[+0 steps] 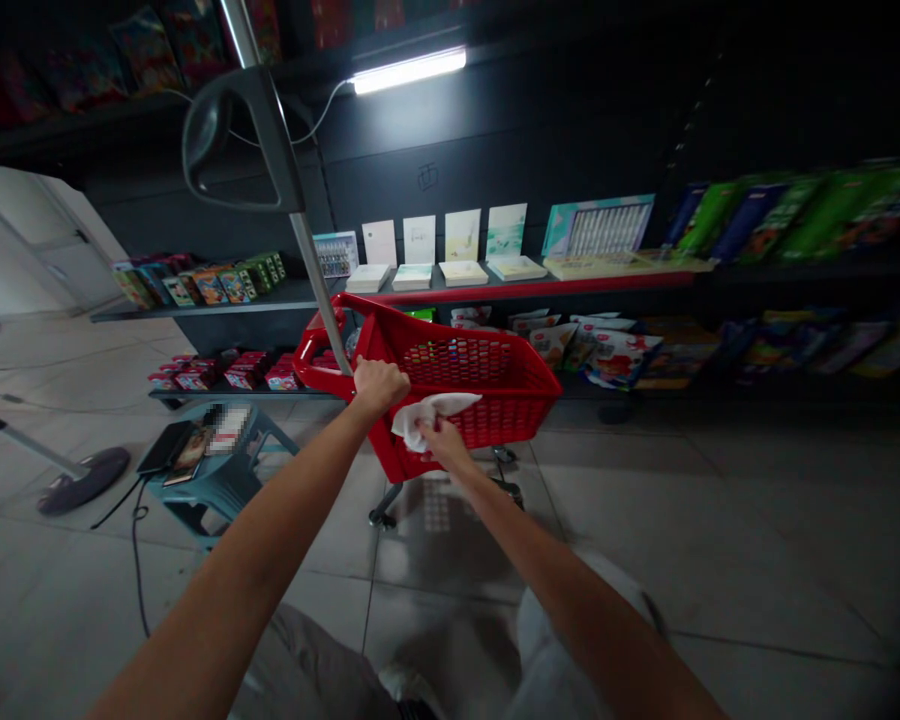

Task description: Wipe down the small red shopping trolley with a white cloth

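Observation:
A red plastic shopping basket on wheels [495,385] stands on the tiled floor before me, its long metal pull handle [270,130] rising up to the left. My left hand [377,385] is closed on the basket's near rim by the handle's base. My right hand [439,440] is closed on a white cloth [435,408], which it presses against the outside of the basket's near wall.
Dark shelves [570,285] behind the basket carry notebooks, cards and coloured packs. A teal stool [217,470] with flat items on it stands at the left, beside a fan base [82,480] and a cable. Open tiled floor lies to the right.

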`<state>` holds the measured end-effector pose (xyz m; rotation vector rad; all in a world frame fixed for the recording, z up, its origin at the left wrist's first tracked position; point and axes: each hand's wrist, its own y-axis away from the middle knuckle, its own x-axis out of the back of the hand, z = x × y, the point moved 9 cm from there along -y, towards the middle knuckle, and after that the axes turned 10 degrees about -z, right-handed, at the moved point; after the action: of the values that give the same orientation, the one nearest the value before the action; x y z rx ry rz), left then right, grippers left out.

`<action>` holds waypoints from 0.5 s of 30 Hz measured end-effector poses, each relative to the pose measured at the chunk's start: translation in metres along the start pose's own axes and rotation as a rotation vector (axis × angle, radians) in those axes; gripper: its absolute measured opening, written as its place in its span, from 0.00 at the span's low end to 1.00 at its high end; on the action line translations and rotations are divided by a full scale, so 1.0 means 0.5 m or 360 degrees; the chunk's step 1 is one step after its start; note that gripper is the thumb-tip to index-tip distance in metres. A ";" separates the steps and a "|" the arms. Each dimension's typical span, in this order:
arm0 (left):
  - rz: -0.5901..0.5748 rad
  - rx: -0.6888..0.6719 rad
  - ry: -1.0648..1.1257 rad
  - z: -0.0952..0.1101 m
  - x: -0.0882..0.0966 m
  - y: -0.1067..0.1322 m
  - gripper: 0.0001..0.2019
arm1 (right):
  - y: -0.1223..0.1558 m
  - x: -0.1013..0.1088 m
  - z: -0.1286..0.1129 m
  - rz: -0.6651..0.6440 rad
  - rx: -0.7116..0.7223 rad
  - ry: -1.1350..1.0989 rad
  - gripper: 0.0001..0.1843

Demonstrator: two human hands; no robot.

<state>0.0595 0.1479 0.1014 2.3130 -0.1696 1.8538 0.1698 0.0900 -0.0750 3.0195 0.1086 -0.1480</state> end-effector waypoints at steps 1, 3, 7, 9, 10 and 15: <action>-0.0007 0.0003 0.0008 0.005 0.001 -0.001 0.25 | 0.000 -0.039 0.002 -0.0055 -0.0016 0.0048 0.17; -0.0032 0.0003 0.0027 0.015 0.002 -0.002 0.25 | 0.003 -0.103 0.003 -0.0141 -0.0020 0.0181 0.15; -0.0050 -0.0006 0.0045 0.029 0.002 -0.009 0.25 | 0.005 -0.146 -0.003 -0.0165 0.0050 0.0410 0.11; -0.0042 0.0010 0.0044 0.027 0.000 -0.012 0.24 | -0.003 -0.131 0.000 -0.0158 0.0053 0.0450 0.10; -0.0030 0.0019 0.0041 0.026 0.000 -0.014 0.24 | -0.009 -0.116 0.006 -0.0153 0.0020 0.0426 0.10; -0.0022 0.0025 0.0010 0.010 0.001 -0.016 0.26 | -0.021 0.033 0.053 0.0098 -0.0306 0.0056 0.12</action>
<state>0.0661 0.1546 0.1002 2.3128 -0.1381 1.8621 0.1830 0.0984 -0.1040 2.8301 0.0311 -0.0741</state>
